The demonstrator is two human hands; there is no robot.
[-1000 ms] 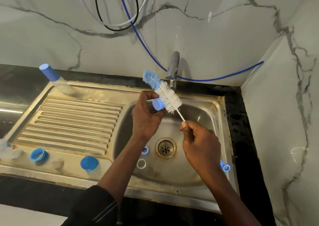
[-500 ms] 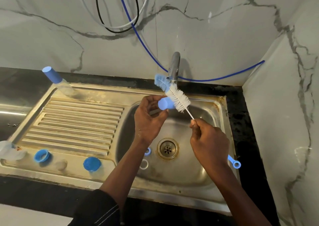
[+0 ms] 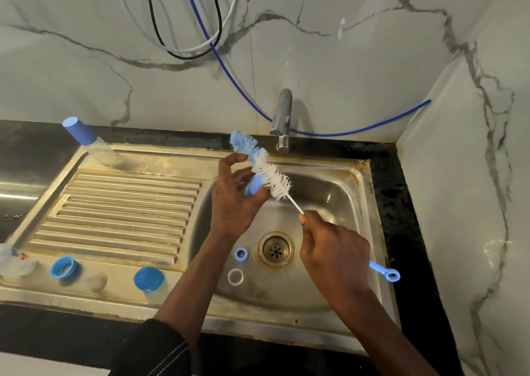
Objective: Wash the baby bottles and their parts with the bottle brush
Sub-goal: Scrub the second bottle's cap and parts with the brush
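Observation:
Over the sink basin (image 3: 338, 192), my left hand (image 3: 233, 203) holds a small blue bottle cap (image 3: 253, 187) between thumb and fingers. My right hand (image 3: 334, 253) grips the handle of the bottle brush (image 3: 271, 175); its white and blue bristles lie against the cap, and its blue loop end sticks out behind my hand. A blue ring (image 3: 241, 254) and a white ring (image 3: 235, 276) lie on the basin floor left of the drain (image 3: 276, 249). A clear bottle with a blue cap (image 3: 89, 142) stands at the drainboard's far corner.
On the drainboard's front edge lie a blue collar (image 3: 63, 266), a clear teat (image 3: 97, 281), a blue lid (image 3: 148, 278) and a clear part (image 3: 14, 263) at the far left. The tap (image 3: 282, 120) stands behind the basin. A marble wall closes the right side.
The brush and cap have shifted slightly left and down from half a second ago. The brush head has slid across the cap while both hands stay over the basin.

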